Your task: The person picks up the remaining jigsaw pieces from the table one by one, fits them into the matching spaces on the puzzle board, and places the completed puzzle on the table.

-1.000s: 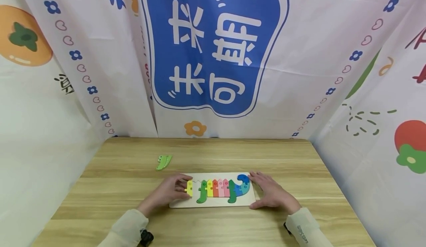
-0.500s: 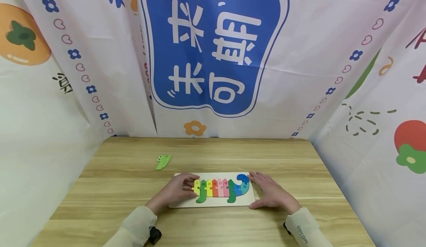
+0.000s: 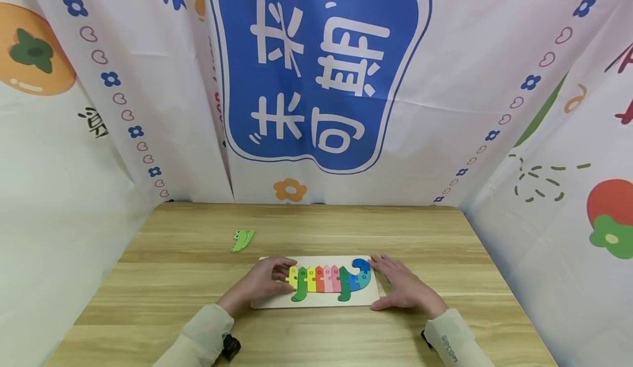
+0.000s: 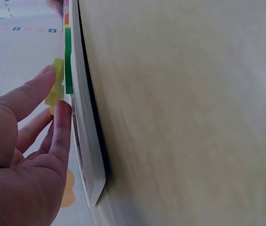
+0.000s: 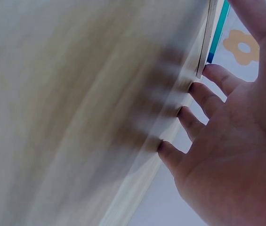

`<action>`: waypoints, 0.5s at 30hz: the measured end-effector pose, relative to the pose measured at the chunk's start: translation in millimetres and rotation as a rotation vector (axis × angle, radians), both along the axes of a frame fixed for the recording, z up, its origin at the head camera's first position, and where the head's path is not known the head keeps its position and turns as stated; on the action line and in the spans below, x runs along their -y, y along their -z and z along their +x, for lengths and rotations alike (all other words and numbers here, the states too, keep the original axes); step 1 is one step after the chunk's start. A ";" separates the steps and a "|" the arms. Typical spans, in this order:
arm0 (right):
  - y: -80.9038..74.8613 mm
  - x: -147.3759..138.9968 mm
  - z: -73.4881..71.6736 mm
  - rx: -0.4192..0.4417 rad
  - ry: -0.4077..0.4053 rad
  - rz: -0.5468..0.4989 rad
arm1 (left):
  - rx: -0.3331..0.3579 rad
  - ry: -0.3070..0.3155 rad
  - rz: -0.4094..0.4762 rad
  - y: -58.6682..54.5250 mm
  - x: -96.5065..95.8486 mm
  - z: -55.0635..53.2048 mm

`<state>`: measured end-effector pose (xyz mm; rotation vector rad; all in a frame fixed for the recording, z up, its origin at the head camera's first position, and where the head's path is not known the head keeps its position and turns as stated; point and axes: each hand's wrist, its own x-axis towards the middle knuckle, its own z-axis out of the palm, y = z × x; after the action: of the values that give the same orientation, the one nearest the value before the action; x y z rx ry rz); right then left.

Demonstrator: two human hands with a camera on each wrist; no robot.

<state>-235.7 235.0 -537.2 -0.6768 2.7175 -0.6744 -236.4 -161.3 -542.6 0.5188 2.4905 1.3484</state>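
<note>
A pale wooden puzzle board [image 3: 316,303] lies on the table, bearing a row of coloured crocodile pieces from yellow to a blue tail [image 3: 364,273]. My left hand [image 3: 261,283] pinches a yellow puzzle piece [image 3: 293,277] between thumb and fingers, beside the green leg piece [image 3: 300,287]. In the left wrist view this yellow piece [image 4: 56,84] stands slightly off the board's face. My right hand [image 3: 403,284] rests at the board's right end, fingers spread, thumb at the near corner. The right wrist view shows fingertips touching the table and one at the board's edge [image 5: 204,52].
A light green crocodile head piece [image 3: 243,240] lies loose on the table, beyond and left of the board. Behind the wooden table [image 3: 395,235] hangs a printed white cloth [image 3: 445,109], with more cloth at both sides.
My left hand has moved right with the yellow piece, up to the green leg piece, and has held nearly still over the last half second. My right hand stays in place.
</note>
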 end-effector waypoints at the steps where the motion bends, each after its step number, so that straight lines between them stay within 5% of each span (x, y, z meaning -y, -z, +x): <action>1: 0.2 0.0 0.0 0.000 0.000 0.001 | 0.001 0.001 0.002 -0.2 -0.1 0.2; 15: 1.2 0.6 -1.1 0.008 -0.001 0.006 | -0.072 0.051 -0.090 -2.3 -2.9 3.1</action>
<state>-236.9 234.3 -538.4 -0.6730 2.7106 -0.6670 -233.2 -158.4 -540.3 0.6167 2.5624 1.2130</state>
